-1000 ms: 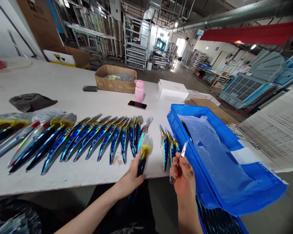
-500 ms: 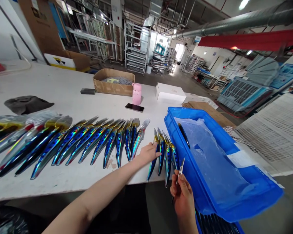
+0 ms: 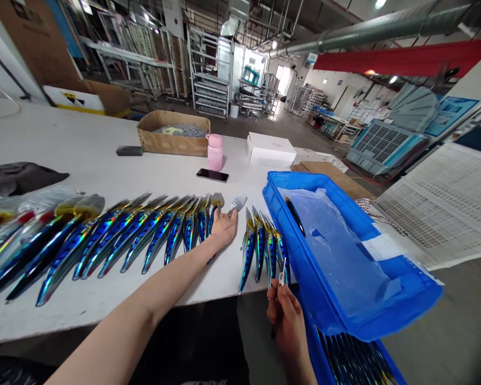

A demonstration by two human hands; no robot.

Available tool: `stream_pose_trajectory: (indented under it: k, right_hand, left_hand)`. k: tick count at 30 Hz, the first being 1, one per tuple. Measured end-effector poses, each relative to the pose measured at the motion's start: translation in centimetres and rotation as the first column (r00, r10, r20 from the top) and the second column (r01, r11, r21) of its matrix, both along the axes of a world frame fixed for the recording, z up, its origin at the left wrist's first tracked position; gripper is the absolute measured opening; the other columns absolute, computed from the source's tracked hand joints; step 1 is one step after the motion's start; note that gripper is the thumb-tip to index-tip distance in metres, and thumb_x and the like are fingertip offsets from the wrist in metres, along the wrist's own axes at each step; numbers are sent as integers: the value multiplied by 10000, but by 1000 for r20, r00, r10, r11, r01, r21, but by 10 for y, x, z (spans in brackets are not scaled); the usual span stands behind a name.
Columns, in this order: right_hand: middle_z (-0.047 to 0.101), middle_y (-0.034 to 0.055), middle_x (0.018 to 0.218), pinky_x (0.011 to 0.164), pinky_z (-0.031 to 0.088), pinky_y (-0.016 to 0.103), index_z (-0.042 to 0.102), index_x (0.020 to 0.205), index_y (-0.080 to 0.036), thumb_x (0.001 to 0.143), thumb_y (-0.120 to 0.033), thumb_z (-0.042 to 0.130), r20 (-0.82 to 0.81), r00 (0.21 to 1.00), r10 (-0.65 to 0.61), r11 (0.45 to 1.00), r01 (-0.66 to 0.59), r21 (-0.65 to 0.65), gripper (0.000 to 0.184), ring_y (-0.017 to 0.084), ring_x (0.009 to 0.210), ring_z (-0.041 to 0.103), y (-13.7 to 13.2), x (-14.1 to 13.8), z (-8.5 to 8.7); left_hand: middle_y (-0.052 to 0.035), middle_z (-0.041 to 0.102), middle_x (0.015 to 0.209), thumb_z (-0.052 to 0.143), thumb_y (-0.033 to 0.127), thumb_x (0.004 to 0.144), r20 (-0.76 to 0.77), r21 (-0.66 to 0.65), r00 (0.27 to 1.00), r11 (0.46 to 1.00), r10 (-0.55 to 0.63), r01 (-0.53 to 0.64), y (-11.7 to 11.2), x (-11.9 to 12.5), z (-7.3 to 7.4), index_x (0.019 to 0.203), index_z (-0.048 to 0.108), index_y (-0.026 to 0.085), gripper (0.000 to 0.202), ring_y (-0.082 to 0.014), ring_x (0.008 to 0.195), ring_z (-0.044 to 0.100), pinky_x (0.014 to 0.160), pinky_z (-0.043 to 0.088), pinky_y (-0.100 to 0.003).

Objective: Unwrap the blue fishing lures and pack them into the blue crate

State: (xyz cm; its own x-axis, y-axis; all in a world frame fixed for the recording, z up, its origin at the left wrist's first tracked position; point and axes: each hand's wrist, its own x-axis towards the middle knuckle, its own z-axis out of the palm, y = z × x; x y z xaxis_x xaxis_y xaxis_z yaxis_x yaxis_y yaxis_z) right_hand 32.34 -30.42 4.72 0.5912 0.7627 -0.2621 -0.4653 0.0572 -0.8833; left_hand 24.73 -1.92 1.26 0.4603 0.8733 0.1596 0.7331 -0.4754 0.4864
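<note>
My left hand [image 3: 223, 230] is over the right end of a long row of blue holographic fishing lures [image 3: 176, 235]. Its fingers are closed around the last lure there, whose clear-wrapped tail [image 3: 238, 203] sticks out past the fingertips; most of its body is hidden by the hand. My right hand [image 3: 287, 315] grips a small craft knife [image 3: 282, 274], blade pointing up, near the table's front edge. Just beyond the blade, a small group of blue lures [image 3: 259, 243] with yellowish tails lies side by side, apart from the long row.
A blue crate [image 3: 328, 289] lined with translucent plastic stands at the right, with one dark lure [image 3: 295, 216] inside. Below it, another crate holds many lures [image 3: 348, 353]. Farther back are a phone [image 3: 212, 175], pink bottle [image 3: 215, 152], white box [image 3: 270, 149] and cardboard tray [image 3: 172, 143].
My left hand has moved left from the small group of lures to the end lure of the long row. The right hand still holds the knife. The whole view has shifted slightly.
</note>
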Motion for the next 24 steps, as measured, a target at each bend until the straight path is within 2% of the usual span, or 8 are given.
stream_pose_trajectory:
  k: [4, 9, 12, 14, 15, 17, 20, 24]
  right_hand:
    - [667, 34, 751, 419, 273, 201, 758, 940, -204, 733, -477, 768, 24, 1000, 13, 1000, -13, -7, 343, 70, 470, 412, -2, -5, 3]
    - [661, 33, 747, 425, 276, 191, 757, 928, -202, 727, -475, 777, 27, 999, 19, 1000, -19, -22, 340, 70, 487, 416, -3, -15, 6]
    - [651, 27, 748, 422, 274, 188, 751, 944, -192, 760, -480, 750, 83, 995, 54, 998, -52, -18, 342, 63, 482, 403, 1, -22, 10]
    - [641, 18, 752, 418, 268, 185, 746, 952, -188, 794, -480, 719, 139, 984, 115, 993, -114, -20, 333, 50, 466, 387, 5, -29, 14]
    - [634, 13, 751, 416, 264, 183, 743, 955, -186, 810, -481, 702, 163, 975, 153, 988, -151, -26, 331, 43, 458, 381, 8, -33, 17]
    - [620, 4, 743, 411, 259, 179, 736, 960, -183, 839, -485, 670, 191, 952, 238, 971, -235, -42, 332, 36, 449, 381, 13, -43, 23]
    - [610, -6, 730, 404, 254, 171, 724, 970, -184, 870, -486, 633, 197, 910, 365, 930, -363, -47, 331, 31, 444, 388, 19, -59, 32]
    - [617, -7, 722, 397, 245, 167, 707, 956, -178, 885, -480, 615, 175, 854, 490, 870, -490, -45, 324, 26, 429, 389, 25, -76, 37]
  left_hand:
    - [-169, 708, 997, 415, 131, 881, 157, -122, 986, 992, 51, -32, 13, -4, 15, 1402, 437, 50, 528, -298, 1104, 604, 1150, 126, -539]
    - [-160, 668, 1140, 341, 306, 960, 451, -231, 886, 973, 107, 0, 12, -43, 44, 1450, 355, 88, 537, -249, 1082, 618, 991, 438, -406]
    - [-139, 651, 1130, 335, 494, 956, 759, -346, 640, 907, 120, 241, -21, -80, 57, 1505, 253, 134, 661, -221, 894, 658, 790, 535, -368]
    - [-112, 645, 1083, 534, 589, 845, 877, -403, 436, 801, 201, 442, -51, -104, 59, 1503, 275, 176, 818, -205, 808, 641, 683, 536, -323]
    - [-97, 645, 1045, 640, 588, 768, 886, -426, 396, 755, 239, 498, -67, -114, 57, 1493, 302, 191, 893, -196, 775, 625, 640, 523, -296]
    - [-66, 647, 949, 772, 529, 647, 853, -483, 457, 715, 253, 505, -97, -129, 49, 1464, 364, 208, 968, -177, 718, 586, 584, 486, -252]
    - [-17, 623, 800, 801, 495, 612, 803, -540, 559, 651, 208, 533, -131, -143, 32, 1426, 416, 208, 946, -150, 634, 528, 565, 454, -239]
    - [29, 554, 658, 751, 580, 652, 842, -509, 520, 527, 141, 681, -151, -153, 20, 1404, 394, 149, 937, -112, 533, 452, 520, 395, -224]
